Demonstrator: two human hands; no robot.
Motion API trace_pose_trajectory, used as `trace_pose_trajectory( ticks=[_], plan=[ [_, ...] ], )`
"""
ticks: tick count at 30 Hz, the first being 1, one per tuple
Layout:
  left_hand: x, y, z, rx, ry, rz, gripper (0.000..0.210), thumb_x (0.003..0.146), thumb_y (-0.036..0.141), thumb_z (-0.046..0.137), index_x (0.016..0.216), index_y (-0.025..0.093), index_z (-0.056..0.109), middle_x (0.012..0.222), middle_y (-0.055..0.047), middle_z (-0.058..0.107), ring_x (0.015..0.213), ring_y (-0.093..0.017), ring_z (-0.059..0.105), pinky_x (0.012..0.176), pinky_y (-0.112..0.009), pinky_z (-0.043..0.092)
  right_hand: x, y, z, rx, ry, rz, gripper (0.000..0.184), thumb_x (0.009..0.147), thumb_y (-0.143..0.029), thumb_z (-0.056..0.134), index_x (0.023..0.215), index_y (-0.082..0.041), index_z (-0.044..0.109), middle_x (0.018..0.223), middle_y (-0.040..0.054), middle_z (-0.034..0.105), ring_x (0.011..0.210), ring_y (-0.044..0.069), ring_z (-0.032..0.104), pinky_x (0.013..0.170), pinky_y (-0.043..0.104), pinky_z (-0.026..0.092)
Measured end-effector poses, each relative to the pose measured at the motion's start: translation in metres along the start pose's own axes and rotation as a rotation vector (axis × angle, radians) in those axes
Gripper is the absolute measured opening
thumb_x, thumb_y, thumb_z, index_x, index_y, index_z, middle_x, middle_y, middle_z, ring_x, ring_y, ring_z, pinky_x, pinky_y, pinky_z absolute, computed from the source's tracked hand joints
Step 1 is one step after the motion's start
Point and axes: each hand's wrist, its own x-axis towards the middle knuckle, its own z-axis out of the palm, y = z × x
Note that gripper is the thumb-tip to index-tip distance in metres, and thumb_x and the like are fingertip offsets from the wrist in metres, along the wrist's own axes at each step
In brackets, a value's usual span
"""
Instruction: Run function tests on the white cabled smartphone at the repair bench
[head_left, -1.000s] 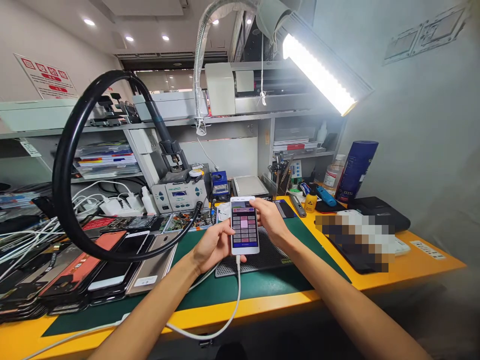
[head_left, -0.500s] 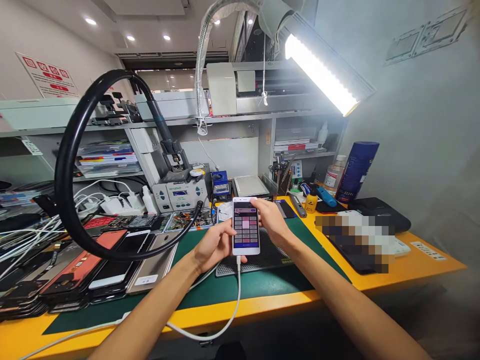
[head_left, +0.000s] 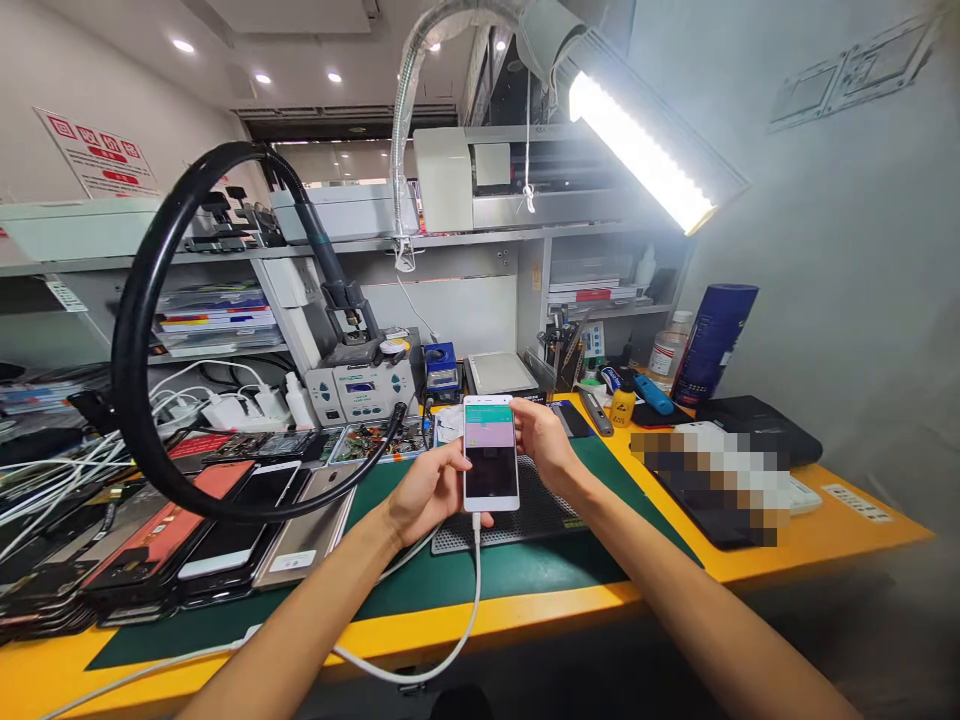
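A white smartphone (head_left: 491, 480) is held upright over the bench, its screen part green and pink above, black below. My left hand (head_left: 431, 490) is closed around its left and lower side, with the thumb at the left edge and a fingertip showing below. Against the upper right edge, my right hand (head_left: 547, 440) is closed on the phone with bent fingers, some of them hidden. A white charging cable (head_left: 478, 570) is plugged into the phone's bottom end and loops down past the bench edge. Under the phone lies a black perforated mat (head_left: 457, 540) on a green mat (head_left: 585, 570).
Stacks of phones (head_left: 225, 540) lie at left, beneath the looping black hose (head_left: 124, 340) of a rework station (head_left: 360, 390). At right stand a yellow bottle (head_left: 622, 407) and a blue cylinder (head_left: 716, 340). A bright lamp (head_left: 637, 150) hangs overhead.
The phone's screen has gone from a grid of tiles to a green and pink upper part over black. My right index finger has shifted slightly off the screen's top towards the right edge.
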Motion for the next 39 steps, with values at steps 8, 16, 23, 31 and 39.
trace_pose_trajectory(
  ticks=[8, 16, 23, 31, 39],
  plan=[
    [0.001, -0.001, -0.002, -0.025, 0.015, 0.001, 0.052, 0.079, 0.013, 0.053, 0.130, 0.016, 0.060, 0.122, -0.014, 0.068, 0.089, -0.027, 0.067, 0.059, -0.046, 0.063, -0.001, -0.001, 0.001, 0.025, 0.004, 0.030, 0.040, 0.087, -0.054, 0.050, 0.085, -0.020, 0.072, 0.084, 0.0065, 0.076, 0.076, 0.024, 0.068, 0.066, 0.033, 0.050],
    [0.003, -0.001, -0.002, -0.033, 0.012, 0.002, 0.052, 0.080, 0.012, 0.052, 0.131, 0.016, 0.061, 0.121, -0.014, 0.069, 0.087, -0.027, 0.067, 0.059, -0.046, 0.063, -0.001, -0.001, 0.001, 0.002, 0.013, 0.039, 0.043, 0.092, -0.050, 0.044, 0.086, -0.020, 0.074, 0.085, 0.0064, 0.077, 0.072, 0.023, 0.068, 0.066, 0.034, 0.051],
    [0.004, -0.002, -0.005, -0.038, -0.014, 0.017, 0.047, 0.081, 0.013, 0.053, 0.127, 0.016, 0.064, 0.116, -0.013, 0.070, 0.086, -0.026, 0.066, 0.060, -0.047, 0.064, 0.001, 0.001, -0.001, 0.013, 0.028, 0.051, 0.039, 0.089, -0.051, 0.050, 0.086, -0.020, 0.074, 0.086, 0.0066, 0.078, 0.073, 0.022, 0.068, 0.065, 0.033, 0.050],
    [0.003, -0.003, -0.004, -0.066, -0.014, 0.022, 0.052, 0.080, 0.014, 0.051, 0.130, 0.015, 0.063, 0.118, -0.014, 0.071, 0.087, -0.027, 0.068, 0.058, -0.046, 0.063, 0.006, 0.005, -0.004, -0.040, 0.086, 0.026, 0.041, 0.087, -0.056, 0.051, 0.075, -0.020, 0.068, 0.082, 0.0061, 0.076, 0.069, 0.021, 0.064, 0.064, 0.033, 0.049],
    [0.005, -0.002, -0.008, -0.086, -0.075, -0.003, 0.050, 0.084, 0.022, 0.048, 0.131, 0.012, 0.063, 0.118, -0.018, 0.072, 0.095, -0.033, 0.069, 0.064, -0.048, 0.062, 0.013, 0.009, -0.008, 0.004, 0.113, 0.045, 0.039, 0.084, -0.057, 0.059, 0.071, -0.021, 0.066, 0.083, 0.0056, 0.078, 0.075, 0.021, 0.066, 0.070, 0.034, 0.047]
  ],
)
